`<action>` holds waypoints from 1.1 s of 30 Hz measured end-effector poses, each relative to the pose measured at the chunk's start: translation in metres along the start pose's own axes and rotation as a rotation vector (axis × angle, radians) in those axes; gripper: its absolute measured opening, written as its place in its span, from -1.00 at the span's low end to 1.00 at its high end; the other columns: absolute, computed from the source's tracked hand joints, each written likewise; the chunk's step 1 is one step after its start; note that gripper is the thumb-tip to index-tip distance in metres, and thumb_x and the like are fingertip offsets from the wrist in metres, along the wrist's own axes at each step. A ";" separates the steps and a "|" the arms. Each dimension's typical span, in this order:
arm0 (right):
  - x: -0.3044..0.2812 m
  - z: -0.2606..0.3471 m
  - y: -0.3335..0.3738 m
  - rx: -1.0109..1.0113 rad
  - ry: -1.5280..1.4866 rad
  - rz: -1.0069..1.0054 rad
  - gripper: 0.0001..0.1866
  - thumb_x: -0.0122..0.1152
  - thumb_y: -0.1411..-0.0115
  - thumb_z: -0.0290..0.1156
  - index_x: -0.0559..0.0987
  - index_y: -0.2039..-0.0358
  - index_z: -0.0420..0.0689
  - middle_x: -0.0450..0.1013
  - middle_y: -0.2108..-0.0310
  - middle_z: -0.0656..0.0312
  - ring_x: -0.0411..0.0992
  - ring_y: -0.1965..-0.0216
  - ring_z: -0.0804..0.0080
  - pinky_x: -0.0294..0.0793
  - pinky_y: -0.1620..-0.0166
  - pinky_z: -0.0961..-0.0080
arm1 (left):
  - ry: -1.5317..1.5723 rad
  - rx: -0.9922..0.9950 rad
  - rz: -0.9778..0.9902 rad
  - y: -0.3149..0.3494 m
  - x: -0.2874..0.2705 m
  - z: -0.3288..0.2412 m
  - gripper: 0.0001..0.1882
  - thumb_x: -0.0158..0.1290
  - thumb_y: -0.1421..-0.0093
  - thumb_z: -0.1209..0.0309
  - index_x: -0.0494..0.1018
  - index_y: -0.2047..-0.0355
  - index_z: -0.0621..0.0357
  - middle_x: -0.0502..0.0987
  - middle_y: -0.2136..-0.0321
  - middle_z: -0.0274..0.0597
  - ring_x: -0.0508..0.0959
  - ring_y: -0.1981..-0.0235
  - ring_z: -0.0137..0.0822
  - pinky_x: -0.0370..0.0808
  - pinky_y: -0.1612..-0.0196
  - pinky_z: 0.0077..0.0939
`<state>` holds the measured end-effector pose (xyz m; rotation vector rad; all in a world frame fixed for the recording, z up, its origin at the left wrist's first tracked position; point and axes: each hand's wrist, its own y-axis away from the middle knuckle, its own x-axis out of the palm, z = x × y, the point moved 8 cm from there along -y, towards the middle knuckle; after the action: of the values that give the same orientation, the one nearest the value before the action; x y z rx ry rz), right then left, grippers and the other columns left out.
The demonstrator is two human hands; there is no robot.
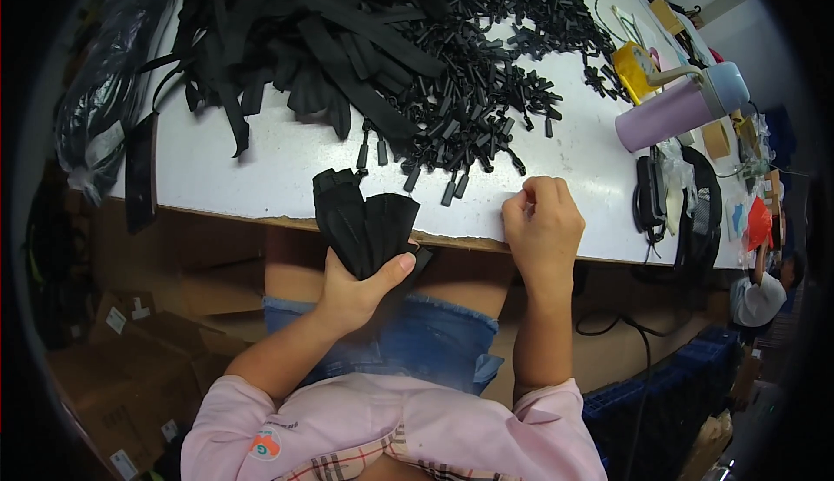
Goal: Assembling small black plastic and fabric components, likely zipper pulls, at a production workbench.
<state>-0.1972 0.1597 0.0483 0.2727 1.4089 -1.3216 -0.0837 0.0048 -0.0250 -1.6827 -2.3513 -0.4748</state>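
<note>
My left hand [354, 294] is closed around a bundle of folded black fabric strips [365, 220], held upright at the table's front edge with the thumb across its lower part. To the right, my right hand [547, 225] rests at the same edge, fingers curled together. Whatever they may pinch is hidden. Beyond both hands spreads a heap of small black zipper pulls [469, 107], with a few lying loose near the bundle. A large tangled pile of black fabric strips [304, 38] covers the table's far left.
The white table [261, 185] has a worn front edge. At the right stand a lilac bottle [665, 116], a yellow container [634, 68] and a tape roll [717, 139]. A plastic-wrapped black bundle [109, 90] lies far left. Cardboard boxes [130, 385] and blue crates [669, 403] sit below. Another person [760, 297] is at far right.
</note>
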 end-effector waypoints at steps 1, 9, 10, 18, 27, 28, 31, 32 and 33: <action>-0.003 0.001 0.001 0.000 0.003 -0.001 -0.92 0.08 0.21 -0.59 0.36 0.65 -0.21 0.25 0.65 0.15 0.28 0.65 0.32 0.32 0.61 0.50 | -0.011 -0.012 0.003 0.000 0.001 0.001 -0.78 0.07 0.04 0.53 0.36 0.34 0.27 0.41 0.43 -0.31 0.38 0.39 -0.52 0.33 0.30 -0.66; 0.027 0.043 0.042 0.475 -1.385 0.223 -0.91 0.09 0.11 -0.66 0.42 0.51 -0.27 0.36 0.50 0.26 0.33 0.55 0.66 0.37 0.49 0.77 | -0.073 0.007 0.015 0.001 0.009 -0.004 -0.77 0.07 0.04 0.56 0.38 0.32 0.27 0.44 0.42 -0.30 0.41 0.38 -0.53 0.35 0.29 -0.67; 0.029 0.045 0.044 0.475 -1.384 0.222 -0.91 0.09 0.11 -0.66 0.42 0.51 -0.27 0.36 0.50 0.26 0.33 0.55 0.66 0.37 0.49 0.77 | -0.058 0.051 0.028 0.001 0.012 -0.008 -0.78 0.06 0.04 0.57 0.39 0.32 0.27 0.45 0.42 -0.30 0.42 0.39 -0.54 0.36 0.31 -0.68; 0.001 0.063 0.038 0.044 -0.955 0.067 -0.88 0.08 0.16 -0.70 0.42 0.52 -0.28 0.37 0.52 0.16 0.34 0.56 0.55 0.34 0.50 0.72 | -0.129 0.146 -0.004 0.003 0.011 -0.011 -0.85 0.04 0.06 0.60 0.40 0.41 0.25 0.45 0.49 -0.33 0.42 0.47 -0.59 0.37 0.42 -0.72; -0.005 0.073 0.037 -0.044 -0.779 -0.059 -0.85 0.10 0.23 -0.69 0.41 0.55 -0.26 0.37 0.56 0.13 0.35 0.58 0.39 0.33 0.51 0.63 | -0.247 0.268 -0.063 0.001 0.008 -0.020 -0.87 0.07 0.08 0.58 0.39 0.47 0.23 0.41 0.55 -0.37 0.37 0.53 -0.62 0.33 0.51 -0.73; -0.006 0.073 0.036 -0.051 -0.751 -0.081 -0.83 0.11 0.25 -0.68 0.41 0.55 -0.25 0.36 0.58 0.13 0.35 0.59 0.32 0.35 0.53 0.57 | -0.307 0.336 -0.058 0.001 0.010 -0.026 -0.87 0.07 0.08 0.58 0.38 0.47 0.23 0.40 0.57 -0.37 0.36 0.55 -0.63 0.31 0.52 -0.72; 0.002 0.069 0.037 0.012 -0.850 -0.006 -0.83 0.12 0.25 -0.68 0.40 0.55 -0.24 0.36 0.58 0.13 0.35 0.59 0.32 0.35 0.53 0.57 | -0.282 0.359 -0.074 0.001 0.011 -0.029 -0.87 0.08 0.10 0.58 0.38 0.48 0.22 0.38 0.58 -0.38 0.34 0.57 -0.63 0.29 0.54 -0.72; 0.002 0.068 0.036 0.008 -0.850 -0.009 -0.83 0.12 0.25 -0.68 0.40 0.55 -0.24 0.36 0.58 0.13 0.35 0.59 0.32 0.35 0.53 0.57 | -0.282 0.364 -0.074 0.000 0.011 -0.030 -0.87 0.08 0.10 0.58 0.38 0.48 0.22 0.38 0.58 -0.38 0.34 0.57 -0.63 0.29 0.54 -0.72; -0.001 0.069 0.035 -0.026 -0.854 -0.019 -0.84 0.11 0.23 -0.69 0.41 0.55 -0.26 0.37 0.57 0.11 0.35 0.58 0.36 0.34 0.50 0.62 | -0.281 0.375 -0.052 -0.001 0.011 -0.031 -0.87 0.08 0.09 0.57 0.39 0.48 0.23 0.38 0.58 -0.38 0.34 0.57 -0.62 0.29 0.53 -0.72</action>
<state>-0.1325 0.1167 0.0480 -0.3043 0.6982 -1.2128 -0.0886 0.0024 0.0079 -1.5949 -2.4790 0.2026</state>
